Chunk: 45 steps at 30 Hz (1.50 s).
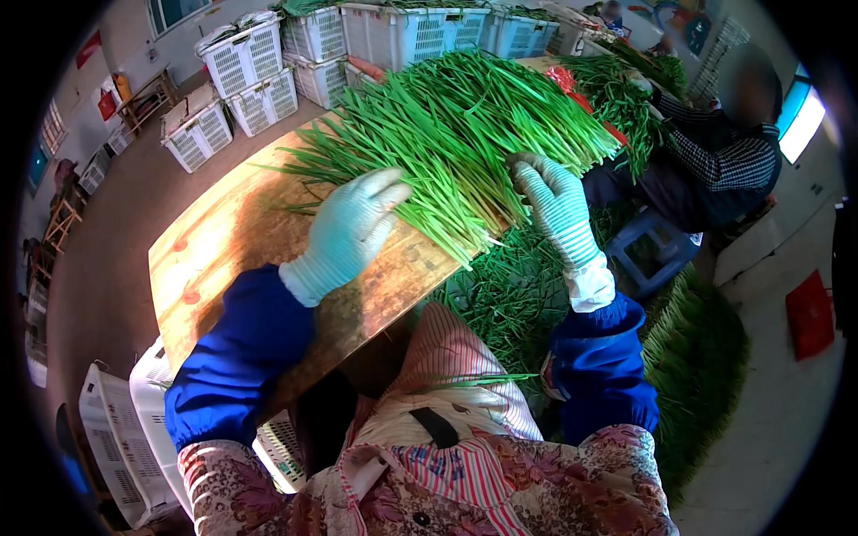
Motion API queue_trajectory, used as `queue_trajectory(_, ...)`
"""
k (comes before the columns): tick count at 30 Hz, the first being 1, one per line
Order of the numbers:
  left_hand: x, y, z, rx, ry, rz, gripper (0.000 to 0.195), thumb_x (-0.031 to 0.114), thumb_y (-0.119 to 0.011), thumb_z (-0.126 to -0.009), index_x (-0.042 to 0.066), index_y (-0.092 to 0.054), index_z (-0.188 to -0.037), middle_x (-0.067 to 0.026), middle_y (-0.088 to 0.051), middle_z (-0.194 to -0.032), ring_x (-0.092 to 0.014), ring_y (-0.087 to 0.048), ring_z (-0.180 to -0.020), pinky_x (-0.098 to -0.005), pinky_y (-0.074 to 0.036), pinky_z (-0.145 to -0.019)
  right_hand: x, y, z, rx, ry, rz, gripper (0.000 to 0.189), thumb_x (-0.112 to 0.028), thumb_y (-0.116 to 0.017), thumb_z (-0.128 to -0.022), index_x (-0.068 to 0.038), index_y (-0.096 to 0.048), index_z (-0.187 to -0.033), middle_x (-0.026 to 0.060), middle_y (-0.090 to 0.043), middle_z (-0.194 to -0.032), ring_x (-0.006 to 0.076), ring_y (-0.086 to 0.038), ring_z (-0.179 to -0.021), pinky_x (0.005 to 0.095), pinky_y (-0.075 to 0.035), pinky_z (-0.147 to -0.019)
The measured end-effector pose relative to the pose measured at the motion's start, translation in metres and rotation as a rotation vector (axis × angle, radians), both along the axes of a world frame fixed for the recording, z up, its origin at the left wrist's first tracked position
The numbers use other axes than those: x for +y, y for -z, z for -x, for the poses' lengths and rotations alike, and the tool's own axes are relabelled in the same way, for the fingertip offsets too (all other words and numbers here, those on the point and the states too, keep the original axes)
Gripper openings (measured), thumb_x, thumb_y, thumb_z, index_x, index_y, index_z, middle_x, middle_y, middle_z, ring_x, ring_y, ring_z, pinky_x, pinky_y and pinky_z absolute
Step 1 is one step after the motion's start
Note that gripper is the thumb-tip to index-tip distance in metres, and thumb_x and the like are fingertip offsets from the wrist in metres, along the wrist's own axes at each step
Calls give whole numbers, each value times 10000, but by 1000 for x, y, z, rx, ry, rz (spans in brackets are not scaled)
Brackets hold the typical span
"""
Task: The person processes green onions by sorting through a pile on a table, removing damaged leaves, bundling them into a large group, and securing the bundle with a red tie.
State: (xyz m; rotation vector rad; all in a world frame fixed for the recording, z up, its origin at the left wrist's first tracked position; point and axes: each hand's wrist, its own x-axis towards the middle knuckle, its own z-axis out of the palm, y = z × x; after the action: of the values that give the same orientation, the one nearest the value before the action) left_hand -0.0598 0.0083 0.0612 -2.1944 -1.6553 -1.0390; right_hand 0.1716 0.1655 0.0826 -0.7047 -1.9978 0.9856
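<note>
A broad pile of long green leafy stalks, like garlic chives [442, 134], lies on the wooden table [221, 254], its pale cut ends towards me. My left hand [358, 228], in a pale knitted glove, is at the left side of the pile, its fingers slightly bent beside the leaves; whether they grip any stalk is not clear. At the pale ends on the right is my right hand [553, 201], in a striped glove, fingers curled by the stalks; its fingertips are partly hidden, so a grip cannot be told. Red ties [563, 79] lie at the pile's upper right.
White plastic crates [244, 60] are stacked behind the table. A person [724, 147] sits at the right, handling more greens, near a blue plastic stool [650, 248]. Loose green leaves [499, 301] and a large heap of greens [697, 375] lie low on the right. More crates [117, 442] stand lower left.
</note>
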Motion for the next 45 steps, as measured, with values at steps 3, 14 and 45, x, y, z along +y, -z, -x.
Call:
queue_trajectory(3,19,14,-7,225,97,-11,312,130,-605,-772,42,-614,-1071,-155,-525,-1256,-345,-479,-1177,-452,-365,-1008,-9,10,10,-95,-104,-389,303,-215,-614,-857,-9,-603,-1079,184,-638,-948,312,-631,-810,355,-509,-746)
queue_trajectory(14,-15,40,-9,326,56,213,214,146,-614,-776,49,-623,-966,-128,-595,-1079,-295,-547,-1034,-441,-362,-1006,27,31,15,-419,-41,-177,355,-289,-625,-826,-59,-628,-1096,182,-662,-942,321,-642,-849,378,-506,-760)
queue_trajectory(45,-37,31,7,163,11,89,223,128,-666,-707,26,-604,-896,-179,-516,-1224,-387,-454,-1171,-480,-373,-988,1,10,-1,-128,-46,-478,142,-161,-668,-778,-89,-673,-901,120,-619,-802,293,-612,-751,372,-493,-655)
